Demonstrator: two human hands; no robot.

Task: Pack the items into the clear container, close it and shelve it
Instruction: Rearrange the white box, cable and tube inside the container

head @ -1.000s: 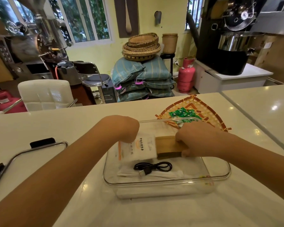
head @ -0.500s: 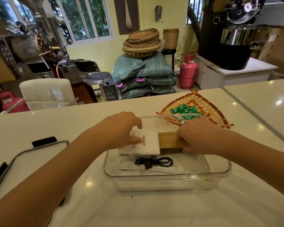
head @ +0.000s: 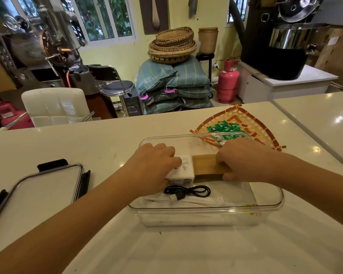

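- Both hands are down inside the container [head: 206, 209], which sits on the counter [head: 107, 139] near its middle, toward the right.
- Left hand [head: 152, 165] is on the white packet [head: 183, 170], fingers curled over its left end and closed on it.
- Right hand [head: 244, 158] clamps the brown box [head: 205, 168], fingers wrapped over its right end, thumb low on the near face.
- Packet and box sit end to end and touching, along the middle of the container.
- A black cable [head: 186, 191] lies coiled just in front of them on the container floor, on top of some pale wrapped pieces I can't identify.
- Green sweets [head: 225, 128] sit on the woven tray [head: 265, 133] at the far right edge of the counter, behind the container. By my read, those are not packed yet.
- The lid [head: 46, 186] lies flat near the left edge, well apart from the container.
- Risk 1: if packet and box end up standing proud of the rim, the lid won't seat or latch.
- Risk 2: sliding either item toward the near wall could catch the cable and drag its plug up over the rim, where the lid would pinch it.
- Risk 3: the sweets are small and loose, so a rushed scoop could scatter them across the counter.
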